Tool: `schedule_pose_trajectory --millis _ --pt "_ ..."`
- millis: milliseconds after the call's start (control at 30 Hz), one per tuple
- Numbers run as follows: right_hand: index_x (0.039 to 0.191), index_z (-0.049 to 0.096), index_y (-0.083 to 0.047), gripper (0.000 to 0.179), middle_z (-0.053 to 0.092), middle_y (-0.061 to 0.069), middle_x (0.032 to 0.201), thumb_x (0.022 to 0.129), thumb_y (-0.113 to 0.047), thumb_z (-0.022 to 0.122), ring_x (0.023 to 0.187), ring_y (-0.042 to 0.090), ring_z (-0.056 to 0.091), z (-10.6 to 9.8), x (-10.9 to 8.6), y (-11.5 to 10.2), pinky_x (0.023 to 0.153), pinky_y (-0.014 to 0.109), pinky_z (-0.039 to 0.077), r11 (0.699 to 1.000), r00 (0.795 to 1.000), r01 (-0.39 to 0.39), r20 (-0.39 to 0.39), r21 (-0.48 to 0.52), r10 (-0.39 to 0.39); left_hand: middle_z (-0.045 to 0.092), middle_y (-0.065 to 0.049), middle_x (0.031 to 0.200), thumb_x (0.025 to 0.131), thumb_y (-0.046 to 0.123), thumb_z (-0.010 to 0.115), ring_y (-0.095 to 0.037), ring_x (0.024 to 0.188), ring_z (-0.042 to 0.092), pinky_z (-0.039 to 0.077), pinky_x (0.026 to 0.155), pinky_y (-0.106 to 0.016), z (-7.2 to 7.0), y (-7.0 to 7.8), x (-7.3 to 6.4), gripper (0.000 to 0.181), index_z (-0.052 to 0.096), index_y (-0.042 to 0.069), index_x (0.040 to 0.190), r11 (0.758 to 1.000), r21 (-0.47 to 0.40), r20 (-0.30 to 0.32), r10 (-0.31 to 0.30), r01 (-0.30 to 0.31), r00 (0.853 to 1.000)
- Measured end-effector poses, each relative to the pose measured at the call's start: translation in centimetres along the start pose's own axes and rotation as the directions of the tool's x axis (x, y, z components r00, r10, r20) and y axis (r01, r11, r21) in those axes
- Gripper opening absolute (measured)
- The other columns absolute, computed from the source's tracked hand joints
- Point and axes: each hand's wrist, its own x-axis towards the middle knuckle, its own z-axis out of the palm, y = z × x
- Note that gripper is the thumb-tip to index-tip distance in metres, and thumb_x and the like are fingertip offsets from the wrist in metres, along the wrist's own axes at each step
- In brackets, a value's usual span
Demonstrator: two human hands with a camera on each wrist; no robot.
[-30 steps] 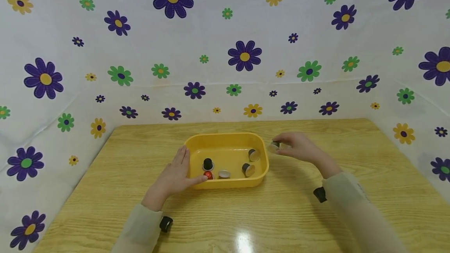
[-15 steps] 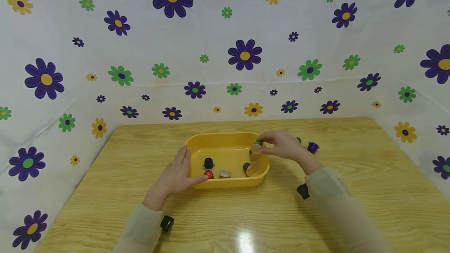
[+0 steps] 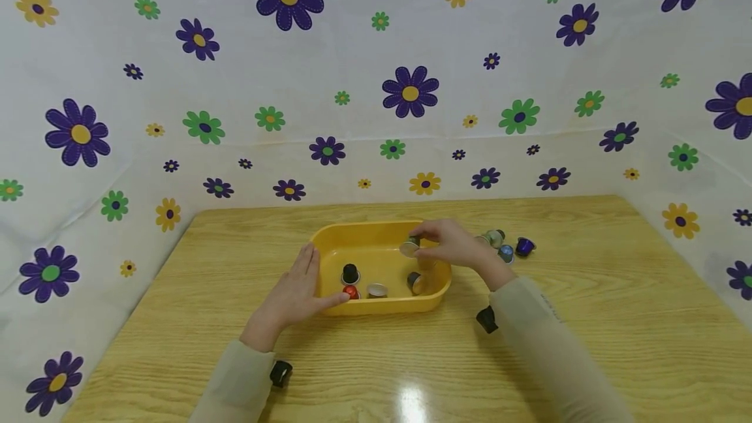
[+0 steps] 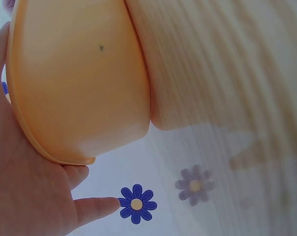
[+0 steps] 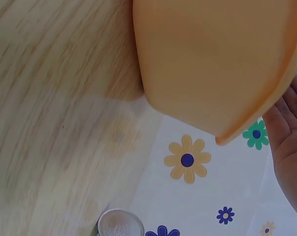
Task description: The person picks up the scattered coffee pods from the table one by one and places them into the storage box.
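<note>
Worktop (image 3: 376, 354) of wood bears a yellow tray (image 3: 382, 307). At the tray's left end the left grip (image 3: 292, 292) is unclenched, laid straight-fingered against its side, while the right grip (image 3: 449, 243) pinches a pale-faced capsule (image 3: 409, 249) above the tray's right half. Inside the tray sit a black capsule (image 3: 350, 273), a red capsule (image 3: 350, 292) and a white-topped capsule (image 3: 377, 290), with a dark capsule (image 3: 414, 283) tipped sideways; a deep-blue capsule (image 3: 525, 247) lies beyond the tray's right end.

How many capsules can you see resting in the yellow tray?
4: black one and red one at left, pale one near front, tipped one at right; the right hand may hide more.
</note>
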Motion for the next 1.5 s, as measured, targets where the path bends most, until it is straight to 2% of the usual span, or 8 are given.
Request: schedule_pose_trajectory --millis 200,433,767,1033,1300,1500 --pt "0.109 0.06 0.001 0.034 0.061 0.01 0.105 0.08 -0.015 0.066 0.099 0.024 0.055 0.4 0.5 -0.3 0.087 0.037 0.042 1.0 1.0 0.006 -0.017 -0.007 -0.006 -0.003 -0.02 0.145 0.071 0.075 0.041 -0.031 0.132 0.0 0.019 0.098 -0.054 0.1 0.0 0.1 0.112 0.005 -0.008 0.138 1.0 0.005 -0.004 -0.002 0.002 1.0" --pt "0.109 0.059 0.002 0.033 0.061 0.01 0.105 0.081 -0.013 0.065 0.101 0.022 0.055 1.0 1.0 -0.4 0.09 0.035 0.04 0.999 1.0 -0.012 -0.007 0.05 0.012 -0.004 -0.02 0.145 0.071 0.074 0.042 -0.031 0.132 0.0 0.019 0.098 -0.055 0.1 0.0 0.0 0.112 0.004 -0.008 0.138 1.0 -0.004 0.003 -0.002 0.002 1.0" --pt "0.109 0.06 0.002 0.035 0.061 0.01 0.106 0.08 -0.016 0.066 0.101 0.022 0.055 1.3 1.4 -0.6 0.089 0.035 0.041 0.999 1.0 -0.002 -0.004 0.032 0.002 -0.003 -0.02 0.145 0.071 0.074 0.042 -0.032 0.132 0.0 0.02 0.099 -0.053 0.1 -0.1 0.1 0.112 0.005 -0.008 0.138 1.0 -0.001 -0.003 0.005 -0.005 1.0" --pt "0.112 0.056 0.007 0.037 0.057 0.019 0.111 0.081 -0.012 0.065 0.103 0.027 0.053 1.4 1.4 -0.6 0.09 0.037 0.04 0.999 1.0 0.005 0.018 0.038 -0.006 -0.003 -0.02 0.145 0.072 0.074 0.042 -0.032 0.132 0.0 0.019 0.099 -0.054 0.2 -0.1 0.1 0.111 0.005 -0.008 0.138 1.0 0.002 -0.003 0.007 -0.007 1.0" --pt "0.113 0.057 0.003 0.038 0.057 0.017 0.113 0.081 -0.016 0.065 0.104 0.026 0.053 1.2 1.1 -0.7 0.089 0.037 0.041 0.998 0.999 -0.049 0.021 0.047 0.048 -0.003 -0.02 0.145 0.072 0.074 0.041 -0.032 0.132 0.0 0.019 0.098 -0.054 0.1 -0.2 0.0 0.112 0.005 -0.008 0.138 1.0 0.007 0.001 0.002 -0.002 1.0" --pt "0.112 0.057 0.004 0.036 0.057 0.018 0.112 0.081 -0.014 0.065 0.104 0.025 0.053 1.1 0.8 -0.3 0.09 0.038 0.04 0.996 0.998 -0.061 0.024 0.06 0.06 -0.003 -0.02 0.145 0.071 0.075 0.041 -0.031 0.132 0.0 0.02 0.099 -0.053 0.0 0.0 0.0 0.112 0.005 -0.008 0.138 1.0 0.009 0.0 0.006 -0.006 1.0"
